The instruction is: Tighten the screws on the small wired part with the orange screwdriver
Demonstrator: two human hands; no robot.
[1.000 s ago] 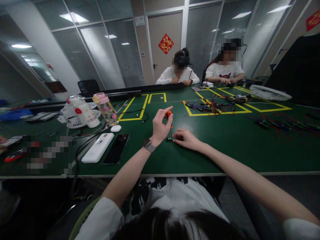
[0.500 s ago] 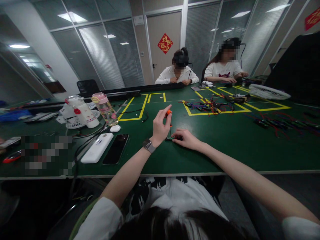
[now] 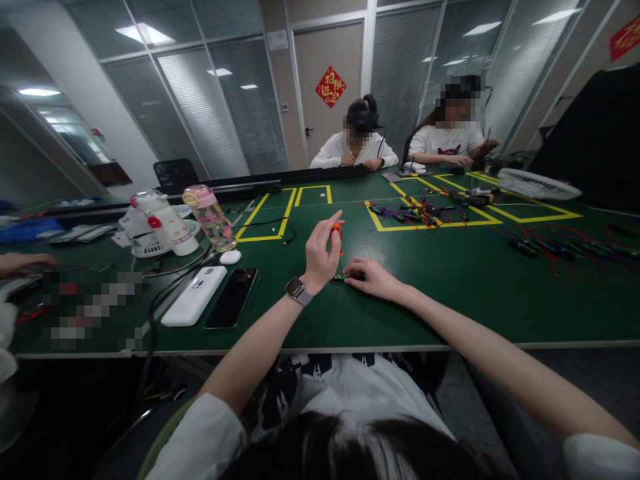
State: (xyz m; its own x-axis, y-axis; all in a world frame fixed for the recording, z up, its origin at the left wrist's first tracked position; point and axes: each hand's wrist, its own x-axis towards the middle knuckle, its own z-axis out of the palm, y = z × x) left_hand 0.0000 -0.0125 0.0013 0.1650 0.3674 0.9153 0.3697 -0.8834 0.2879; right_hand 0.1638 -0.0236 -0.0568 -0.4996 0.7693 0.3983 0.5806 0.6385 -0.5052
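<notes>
My left hand (image 3: 321, 251) is closed on the orange handle of a screwdriver (image 3: 337, 231), its index finger pointing up past the handle. The screwdriver stands nearly upright, its thin dark shaft running down to a small green circuit board (image 3: 340, 277) on the table. Whether the tip sits in a screw is too small to tell. My right hand (image 3: 371, 277) rests on the table just right of the board, fingers curled and pinching its right edge. Part of the board is hidden behind my fingers.
On the green table (image 3: 440, 300), a black phone (image 3: 231, 299) and a white power bank (image 3: 195, 297) lie left of my arm. Behind them stand a pink-lidded bottle (image 3: 210, 219) and a white fan (image 3: 150, 230). Wired boards (image 3: 420, 212) lie ahead right. People sit opposite; another person's hand (image 3: 25, 263) shows at left.
The orange handle has turned slightly in my left hand, whose fingers shifted a little. My right hand stays on the board. Another person's hand has come in at the left edge.
</notes>
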